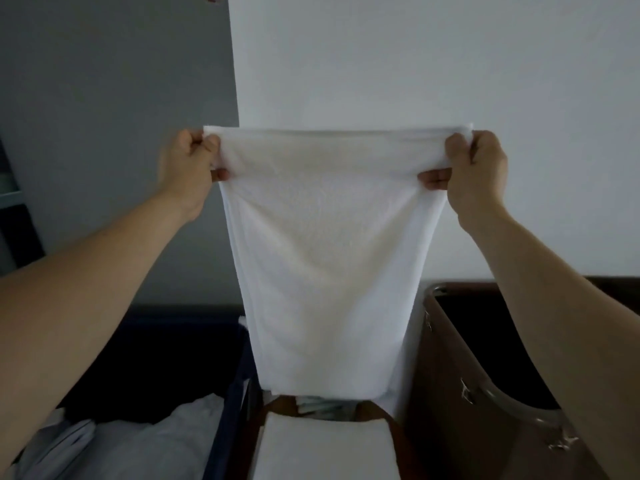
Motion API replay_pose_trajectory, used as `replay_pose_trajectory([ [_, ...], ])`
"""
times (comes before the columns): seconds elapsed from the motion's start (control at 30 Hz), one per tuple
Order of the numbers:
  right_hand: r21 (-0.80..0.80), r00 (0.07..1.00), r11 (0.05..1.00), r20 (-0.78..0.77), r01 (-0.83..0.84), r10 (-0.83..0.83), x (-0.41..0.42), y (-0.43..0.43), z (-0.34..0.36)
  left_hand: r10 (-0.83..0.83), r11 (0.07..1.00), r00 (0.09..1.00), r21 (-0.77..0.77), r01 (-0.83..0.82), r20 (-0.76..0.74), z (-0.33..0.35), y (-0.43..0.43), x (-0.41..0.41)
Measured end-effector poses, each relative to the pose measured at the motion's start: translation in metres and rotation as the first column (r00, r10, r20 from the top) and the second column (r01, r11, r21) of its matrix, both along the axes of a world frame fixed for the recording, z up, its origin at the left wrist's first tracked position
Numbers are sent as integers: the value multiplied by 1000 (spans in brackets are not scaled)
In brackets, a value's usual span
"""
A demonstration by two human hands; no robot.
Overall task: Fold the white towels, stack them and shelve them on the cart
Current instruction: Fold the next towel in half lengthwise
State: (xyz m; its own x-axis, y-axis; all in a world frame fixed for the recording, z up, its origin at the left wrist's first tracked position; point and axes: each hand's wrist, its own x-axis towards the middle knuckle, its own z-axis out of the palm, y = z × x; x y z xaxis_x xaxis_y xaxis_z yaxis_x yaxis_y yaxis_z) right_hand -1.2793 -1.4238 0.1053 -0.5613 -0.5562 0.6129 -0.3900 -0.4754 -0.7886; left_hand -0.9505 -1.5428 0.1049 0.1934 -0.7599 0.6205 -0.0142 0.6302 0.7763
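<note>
Hands hold up a soft, fluffy white towel (329, 244) by its top corners. It hangs flat and long between them, in front of a pale wall. The left hand (188, 168) and right hand (479, 171) each pinch a corner tight. Below sits a folded white towel (329, 448), square and smooth, beside a brown bin with a curved rim (485, 393).

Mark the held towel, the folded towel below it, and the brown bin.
held towel (329, 258), head view, middle of the hanging cloth.
folded towel (325, 448), head view, its flat top face.
brown bin (436, 410), head view, its outer side wall.
</note>
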Motion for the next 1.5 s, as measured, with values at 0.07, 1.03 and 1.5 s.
replay_pose_trajectory([
  [0.07,9,1000,1000,-16,7,-7,6,16,-4,-17,1000,1000,2,17,-7,-8,20,6],
  [1.03,728,999,684,-48,31,6,32,210,-318,-368,689,910,713,127,193,-321,211,101],
  [1.5,950,975,256,205,-178,-83,-24,29,-541,-398,336,842,912,-235,363,-522,20,-15],
])
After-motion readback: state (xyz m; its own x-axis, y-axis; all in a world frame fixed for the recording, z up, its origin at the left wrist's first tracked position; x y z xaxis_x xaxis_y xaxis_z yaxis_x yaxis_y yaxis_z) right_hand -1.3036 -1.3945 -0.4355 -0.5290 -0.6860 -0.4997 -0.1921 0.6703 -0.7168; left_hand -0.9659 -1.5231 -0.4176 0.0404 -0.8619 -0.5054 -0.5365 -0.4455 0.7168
